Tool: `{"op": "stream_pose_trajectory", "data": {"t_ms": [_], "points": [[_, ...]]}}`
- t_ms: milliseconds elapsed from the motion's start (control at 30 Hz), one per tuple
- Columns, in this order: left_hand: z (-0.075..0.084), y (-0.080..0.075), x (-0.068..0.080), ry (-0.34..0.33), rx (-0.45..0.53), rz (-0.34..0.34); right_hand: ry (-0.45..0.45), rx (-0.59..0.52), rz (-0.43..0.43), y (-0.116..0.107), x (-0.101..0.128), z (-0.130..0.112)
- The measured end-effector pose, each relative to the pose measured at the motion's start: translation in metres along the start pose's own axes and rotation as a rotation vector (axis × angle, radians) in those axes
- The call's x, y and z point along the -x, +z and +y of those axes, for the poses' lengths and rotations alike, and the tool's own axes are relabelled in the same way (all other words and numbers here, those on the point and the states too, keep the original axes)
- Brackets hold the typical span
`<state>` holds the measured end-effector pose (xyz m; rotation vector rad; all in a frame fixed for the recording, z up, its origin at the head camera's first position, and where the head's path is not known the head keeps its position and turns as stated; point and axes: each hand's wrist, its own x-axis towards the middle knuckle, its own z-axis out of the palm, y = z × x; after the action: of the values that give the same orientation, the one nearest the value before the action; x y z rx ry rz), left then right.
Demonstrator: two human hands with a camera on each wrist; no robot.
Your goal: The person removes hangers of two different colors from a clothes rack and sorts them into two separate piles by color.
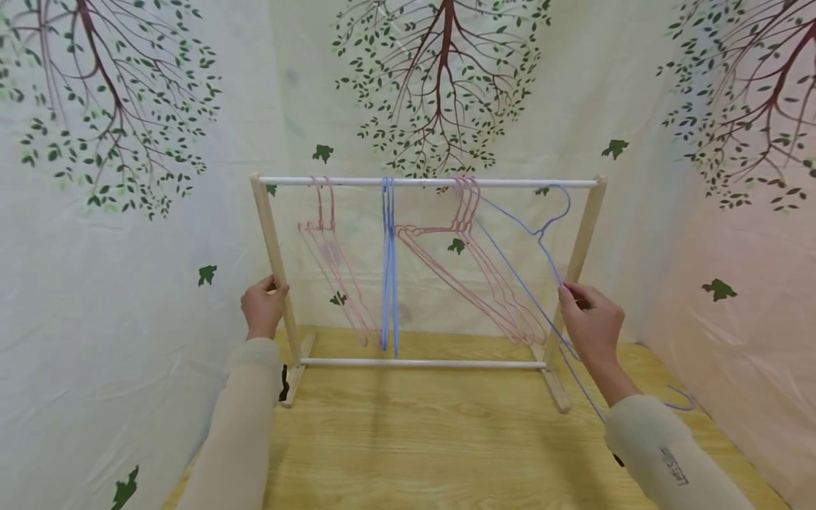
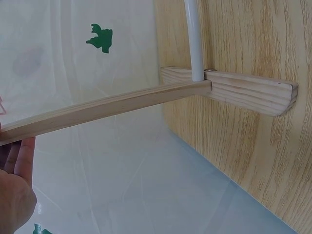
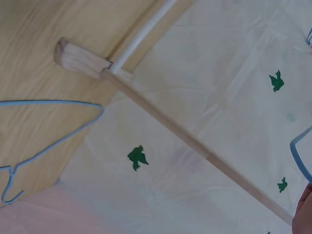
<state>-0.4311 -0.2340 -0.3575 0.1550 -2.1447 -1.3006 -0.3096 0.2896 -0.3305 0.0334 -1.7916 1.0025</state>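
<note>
Head view is showing me the table (image 1: 408, 446), a rack (image 1: 421, 364) standing on it, and pink hangers (image 1: 459, 228) and blue hangers (image 1: 389, 241) hanging from its top. My right hand (image 1: 594, 322) is pinching another hanger (image 1: 539, 232) near the right end; my left hand (image 1: 262, 309) is gripping the left side.

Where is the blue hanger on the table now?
The blue hanger lies at left in the right wrist view, near the rack's foot; the head view shows its hook beside the right sleeve.

head view faces the rack (image 1: 421, 363), 2 wrist views closer.
</note>
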Motion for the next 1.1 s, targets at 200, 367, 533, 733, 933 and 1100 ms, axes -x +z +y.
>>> {"op": "stream_pose_trajectory", "data": {"t_ms": [200, 367, 533, 733, 933, 1100], "points": [[0.001, -0.001, 0.001, -0.009, 0.002, 0.004, -0.024, -0.015, 0.044, -0.018, 0.017, 0.014], [0.001, -0.001, 0.002, -0.005, 0.005, -0.007, -0.032, -0.055, 0.058, -0.026, 0.027, 0.024], [0.003, -0.003, 0.001, 0.003, 0.001, -0.001, -0.071, -0.085, 0.101, -0.031, 0.035, 0.036], [0.004, -0.001, 0.004, 0.003, -0.001, -0.003, -0.083, -0.111, 0.149, -0.041, 0.047, 0.045], [0.002, 0.002, 0.007, 0.000, -0.007, 0.021, -0.098, -0.111, 0.159, -0.054, 0.050, 0.052], [0.002, 0.001, 0.011, 0.002, -0.013, 0.033, -0.136, -0.172, 0.198, -0.064, 0.051, 0.039]]}}
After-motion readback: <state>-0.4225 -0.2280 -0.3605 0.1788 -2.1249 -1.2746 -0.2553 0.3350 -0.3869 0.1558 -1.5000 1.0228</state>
